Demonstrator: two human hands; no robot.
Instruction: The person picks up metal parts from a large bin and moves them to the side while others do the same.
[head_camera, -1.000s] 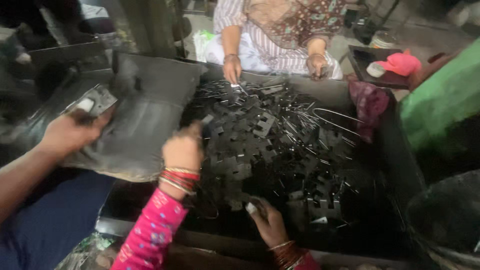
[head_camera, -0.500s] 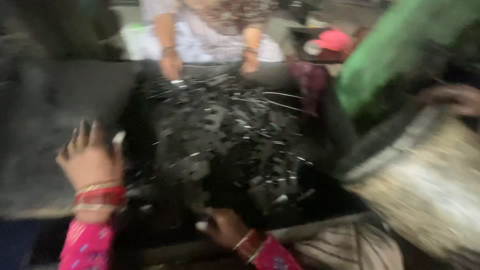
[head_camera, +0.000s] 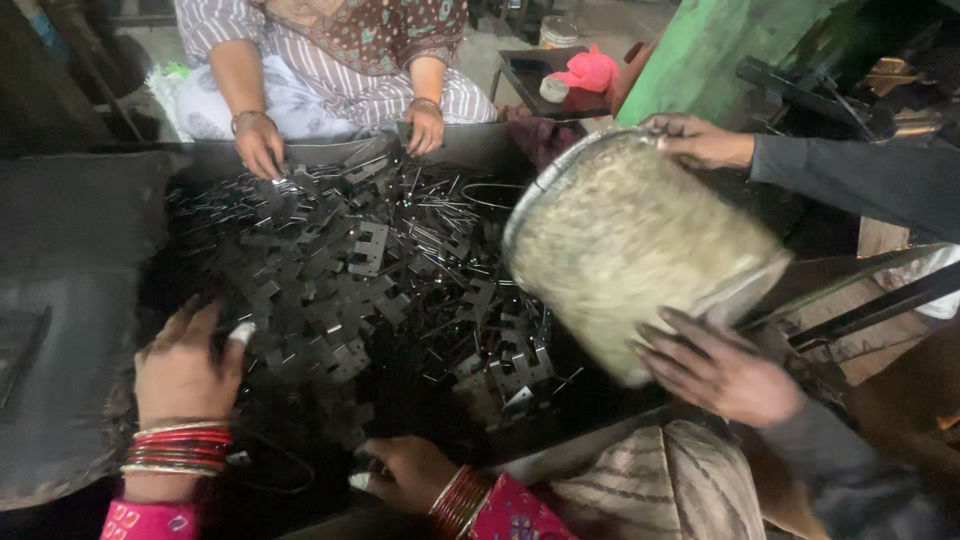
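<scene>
Your left hand (head_camera: 185, 370) lies flat, fingers spread, on the near edge of the heap of dark stamped metal plates (head_camera: 345, 270), gripping nothing. Your right hand (head_camera: 405, 472) rests low at the near rim of the tray (head_camera: 470, 145), fingers curled on the dark parts; I cannot tell whether it holds one. The plates and loose wire pieces fill the tray's middle. On the right, a co-worker's two hands (head_camera: 715, 375) tip a large round metal tub (head_camera: 630, 245) over the tray's right side. Across the tray, a seated person's hands (head_camera: 260, 145) pick at the far edge. Judgement: the step in hand is sorting through the heap. The next pick calls for one plate separated cleanly, well apart from the tub.
</scene>
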